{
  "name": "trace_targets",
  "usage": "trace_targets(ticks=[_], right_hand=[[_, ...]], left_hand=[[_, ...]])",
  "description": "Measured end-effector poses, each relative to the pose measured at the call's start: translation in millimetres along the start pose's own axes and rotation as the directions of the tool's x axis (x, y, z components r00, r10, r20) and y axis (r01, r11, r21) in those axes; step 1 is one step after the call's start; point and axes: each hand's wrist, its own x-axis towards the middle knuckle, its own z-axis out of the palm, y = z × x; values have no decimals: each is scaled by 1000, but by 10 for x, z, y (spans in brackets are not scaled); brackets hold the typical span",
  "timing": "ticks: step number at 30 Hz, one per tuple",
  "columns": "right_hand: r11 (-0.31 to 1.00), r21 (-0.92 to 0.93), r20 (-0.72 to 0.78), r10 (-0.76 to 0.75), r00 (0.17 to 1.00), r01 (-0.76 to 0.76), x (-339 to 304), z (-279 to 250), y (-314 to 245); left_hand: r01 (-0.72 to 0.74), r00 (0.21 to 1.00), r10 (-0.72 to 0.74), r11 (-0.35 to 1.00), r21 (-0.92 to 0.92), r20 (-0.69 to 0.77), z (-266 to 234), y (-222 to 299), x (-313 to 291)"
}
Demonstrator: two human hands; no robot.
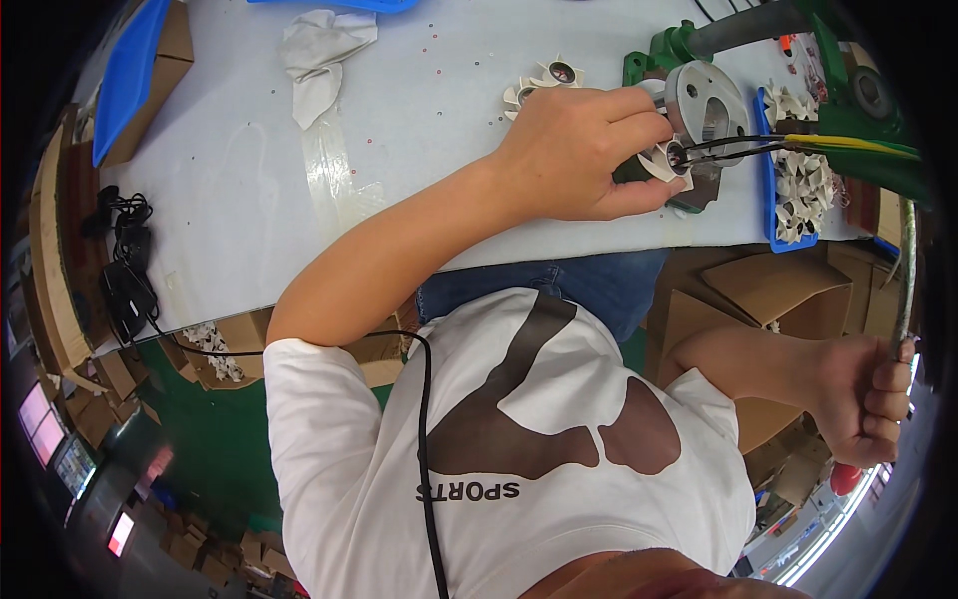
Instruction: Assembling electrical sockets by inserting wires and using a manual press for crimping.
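Observation:
My left hand (589,150) reaches across the white table to a green hand press (863,110). Its thumb and fingers pinch a small white fan wheel (663,160) beside the round metal plate (707,110) of the press. How the fan wheel sits against the metal is partly hidden by my fingers. At the far right, my right hand (866,399) is wrapped round the press lever (906,270), a long metal bar; a red knob (846,479) shows just below the fist. Two more white fan wheels (561,72) with dark centres lie just beyond my left hand.
A blue tray (769,225) heaped with white fan wheels stands right of the press. Black and yellow cables (828,142) cross in front of it. A crumpled cloth (317,60), black adapters with cords (128,270) and a blue tray on a carton (130,85) are on the left.

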Motion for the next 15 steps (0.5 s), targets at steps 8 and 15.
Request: trace_targets(ticks=[8,15], right_hand=[[998,-27,32,-48,998,49,179,-28,25],[992,125,108,-8,994,-5,200,81,-11]], left_hand=[[32,999,-31,996,-85,21,1,4,-8],[75,997,-69,983,-166,45,-16,3,-17]])
